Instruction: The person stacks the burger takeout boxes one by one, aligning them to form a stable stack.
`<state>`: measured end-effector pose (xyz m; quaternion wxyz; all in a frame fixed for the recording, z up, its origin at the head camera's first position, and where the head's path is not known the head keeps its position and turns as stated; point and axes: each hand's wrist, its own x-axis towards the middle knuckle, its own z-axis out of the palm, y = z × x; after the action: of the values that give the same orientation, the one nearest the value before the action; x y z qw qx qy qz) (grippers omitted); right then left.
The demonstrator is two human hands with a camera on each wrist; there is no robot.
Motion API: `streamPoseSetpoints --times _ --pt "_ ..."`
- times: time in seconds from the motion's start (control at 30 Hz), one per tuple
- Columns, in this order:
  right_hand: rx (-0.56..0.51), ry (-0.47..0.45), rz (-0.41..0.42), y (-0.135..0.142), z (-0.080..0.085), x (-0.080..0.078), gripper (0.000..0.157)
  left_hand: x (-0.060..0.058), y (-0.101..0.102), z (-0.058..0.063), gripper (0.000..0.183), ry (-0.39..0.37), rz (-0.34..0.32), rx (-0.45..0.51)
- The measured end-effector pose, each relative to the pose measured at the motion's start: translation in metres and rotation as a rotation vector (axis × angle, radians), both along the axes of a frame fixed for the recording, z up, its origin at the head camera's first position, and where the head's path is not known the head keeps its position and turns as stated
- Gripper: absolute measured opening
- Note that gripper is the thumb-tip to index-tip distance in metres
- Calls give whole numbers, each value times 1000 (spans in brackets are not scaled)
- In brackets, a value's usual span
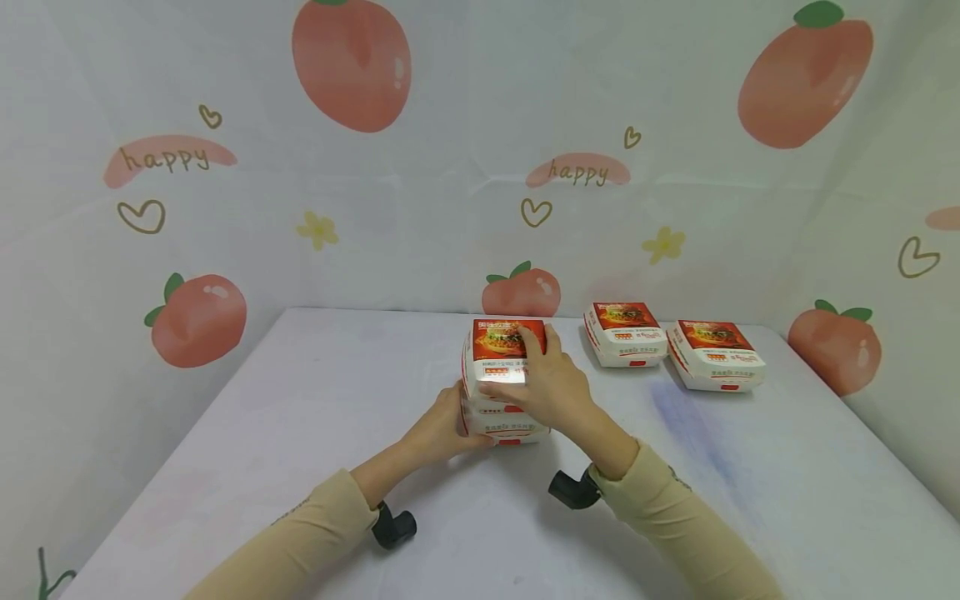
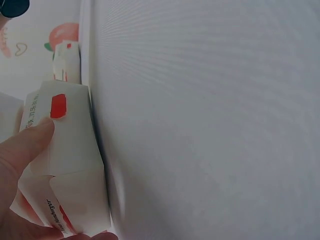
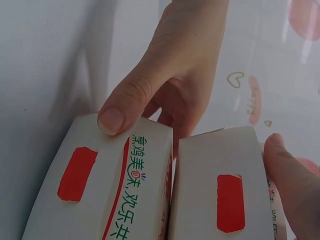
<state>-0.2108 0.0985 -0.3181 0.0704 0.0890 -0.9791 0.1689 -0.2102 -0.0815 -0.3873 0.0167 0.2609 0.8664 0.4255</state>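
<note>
Two white cardboard takeaway food boxes are one above the other near the table's middle. The upper box shows a red food picture on its lid; the lower box stands on the table. My left hand grips the lower box at its left side, thumb on the front face beside a red sticker. From above and the right, my right hand holds the upper box, its thumb across the front. In the right wrist view the boxes are very close; whether they touch fully I cannot tell.
Two more matching boxes stand side by side at the back right, one box farther back and another box to its right. A white cloth backdrop with printed fruit hangs behind the white-covered table.
</note>
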Motion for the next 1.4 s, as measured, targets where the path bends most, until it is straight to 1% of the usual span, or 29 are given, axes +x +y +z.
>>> streamPoseSetpoints --times 0.33,0.57,0.83,1.2,1.33,1.4 --pt "20 0 -8 -3 1 0 99 0 1 3 73 13 -20 19" --pt "29 2 -13 -3 1 0 100 0 1 2 72 16 -19 20" --pt "54 -19 -20 -4 1 0 100 -1 1 1 75 27 -43 30" --pt "25 -28 1 -2 2 0 97 -1 0 1 77 15 -14 20" --pt "6 -47 9 0 4 0 96 0 -2 4 80 -3 -11 25" --pt "-10 -55 15 1 5 0 95 1 -3 5 82 -20 8 11"
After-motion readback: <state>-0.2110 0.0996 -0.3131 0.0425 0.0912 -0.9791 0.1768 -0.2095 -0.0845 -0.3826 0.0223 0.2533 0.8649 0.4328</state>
